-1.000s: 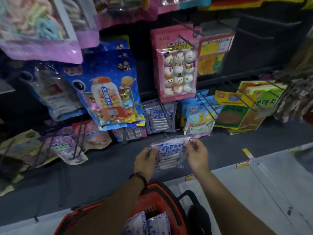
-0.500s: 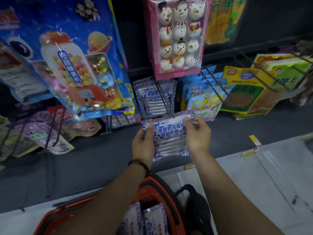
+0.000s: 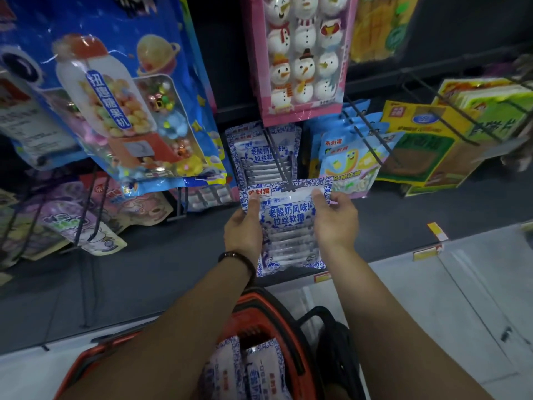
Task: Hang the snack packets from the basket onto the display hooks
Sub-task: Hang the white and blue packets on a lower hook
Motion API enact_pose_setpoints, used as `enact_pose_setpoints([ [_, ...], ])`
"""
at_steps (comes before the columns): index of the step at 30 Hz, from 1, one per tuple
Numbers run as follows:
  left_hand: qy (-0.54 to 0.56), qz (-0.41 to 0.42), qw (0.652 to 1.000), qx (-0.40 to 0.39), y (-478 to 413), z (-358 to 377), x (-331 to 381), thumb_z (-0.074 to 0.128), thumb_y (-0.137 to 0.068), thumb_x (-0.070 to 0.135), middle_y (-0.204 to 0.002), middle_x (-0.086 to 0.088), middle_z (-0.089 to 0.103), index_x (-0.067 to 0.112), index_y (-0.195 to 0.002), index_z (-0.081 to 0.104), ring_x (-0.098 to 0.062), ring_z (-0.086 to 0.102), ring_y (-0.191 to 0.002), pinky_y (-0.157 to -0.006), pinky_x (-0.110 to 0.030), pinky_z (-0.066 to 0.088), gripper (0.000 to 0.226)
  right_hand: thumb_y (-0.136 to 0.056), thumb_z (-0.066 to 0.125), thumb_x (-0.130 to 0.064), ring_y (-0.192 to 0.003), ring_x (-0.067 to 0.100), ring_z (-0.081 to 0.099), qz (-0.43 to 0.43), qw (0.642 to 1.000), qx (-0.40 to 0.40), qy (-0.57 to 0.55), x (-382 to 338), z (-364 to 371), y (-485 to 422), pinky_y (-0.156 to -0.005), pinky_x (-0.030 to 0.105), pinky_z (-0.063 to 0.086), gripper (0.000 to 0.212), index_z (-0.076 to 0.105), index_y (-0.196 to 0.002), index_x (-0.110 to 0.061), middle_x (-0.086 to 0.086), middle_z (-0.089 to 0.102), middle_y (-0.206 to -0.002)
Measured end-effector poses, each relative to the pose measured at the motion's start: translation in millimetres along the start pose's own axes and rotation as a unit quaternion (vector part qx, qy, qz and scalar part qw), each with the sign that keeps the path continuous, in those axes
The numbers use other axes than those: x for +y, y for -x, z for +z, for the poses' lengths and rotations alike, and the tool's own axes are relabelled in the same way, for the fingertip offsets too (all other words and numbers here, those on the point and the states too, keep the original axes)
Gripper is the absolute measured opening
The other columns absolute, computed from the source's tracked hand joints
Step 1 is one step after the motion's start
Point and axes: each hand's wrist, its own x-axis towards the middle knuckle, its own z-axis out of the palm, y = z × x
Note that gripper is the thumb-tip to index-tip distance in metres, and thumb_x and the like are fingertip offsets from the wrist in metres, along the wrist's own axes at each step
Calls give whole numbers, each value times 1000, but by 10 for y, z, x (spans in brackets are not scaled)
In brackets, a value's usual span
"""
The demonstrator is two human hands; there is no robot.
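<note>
While I scan from the left, the big blue candy bag (image 3: 121,90) hangs low over the lower hooks and crowds that side, w/ purple packs (image 3: 75,226) slumped on wire pegs beneath it. My left hand (image 3: 243,232) pinches the left top edge of the blue-white snack packet (image 3: 288,223), thumb on the front, fingers behind; grip is closed on the pack, not loose. Just above, the display hook (image 3: 281,166) runs down toward me from the matching stock (image 3: 259,157) already hung at the back, and its tip meets the packet's top edge about at the hang hole; can't tell if the tip is through yet. My right hand (image 3: 336,220) holds the right top corner the same way, grip closed on the pack. So I'd judge this one as mid-hang: aligned at the tip, still to be slid back along the wire. Behind the held pack, the snowman box (image 3: 300,53) hangs overhead and the neighbouring yellow-blue bags (image 3: 349,163) sit just beside on the right, so clearance is tight both sides. Down by my forearms the red basket (image 3: 277,310) shows at least two more same-type packs (image 3: 248,370), so several hangs are left; how many total I can't see.
</note>
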Motion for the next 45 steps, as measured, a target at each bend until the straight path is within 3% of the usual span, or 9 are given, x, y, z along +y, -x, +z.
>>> enact_pose_setpoints([
  [3,30,-1,1000,-1,-88,50,40,64,-87,75,-82,-14,64,23,-136,67,-29,62,-74,-79,-36,57,72,-100,68,-43,-133,13,58,-23,999,-43,3,-57,47,56,-115,33,44,64,50,-155,-15,1,60,-150],
  [7,15,24,999,32,-242,131,147,57,-96,69,-56,4,56,20,-158,45,-10,44,-45,-48,-25,47,80,-107,60,-28,-84,-29,51,-46,991,-125,13,-80,126,91,-75,-14,28,58,41,-161,-19,-19,53,-138],
  [10,4,22,999,26,-345,190,241,50,-82,89,-116,-11,77,15,-152,50,-20,74,-81,-80,-33,63,102,-107,59,-22,-81,-13,59,-60,985,-147,70,-86,171,139,-62,-8,36,44,56,-149,-10,-3,66,-108],
  [13,-9,30,999,28,-446,212,282,45,-66,102,-112,-12,73,27,-146,58,-32,71,-99,-99,-52,59,110,-105,61,-23,-72,-16,59,-74,975,-173,118,-77,215,190,-63,-5,37,34,64,-133,-4,-6,68,-100],
  [17,-9,43,999,25,-502,209,278,51,-81,90,-64,3,52,18,-143,58,-17,54,-58,-80,-45,63,95,-103,63,-27,-99,13,71,-61,965,-216,134,-48,220,272,-88,25,54,35,64,-136,-15,-7,72,-105],
  [24,35,3,999,6,-419,27,247,70,-79,74,-96,-14,75,14,-115,62,-25,67,-80,-93,-53,60,71,-103,60,-28,-84,10,64,-53,929,-264,253,53,168,495,-63,8,43,31,67,-132,-17,1,73,-114],
  [29,-78,-3,995,-59,60,-598,119,68,-101,27,-97,-10,68,20,-95,64,-24,65,-66,-60,-37,53,10,-100,62,-25,-107,25,72,-71,893,-297,330,93,148,880,-94,30,54,21,74,-117,-20,6,79,-115],
  [38,-532,152,771,-315,978,-2695,-292,68,-99,39,-92,23,71,42,-88,66,13,63,-89,-83,-13,46,11,-95,70,-39,-86,18,73,-72,775,-464,423,394,459,1924,-80,34,60,20,77,-101,-21,-1,78,-91],
  [45,-571,118,757,-295,1011,-3557,-796,51,-92,57,-105,14,76,34,-108,70,-4,70,-97,-88,-33,55,33,-89,67,-34,-104,30,75,108,745,-407,518,1557,472,2233,-81,34,55,33,81,-104,-10,13,79,-109],
])
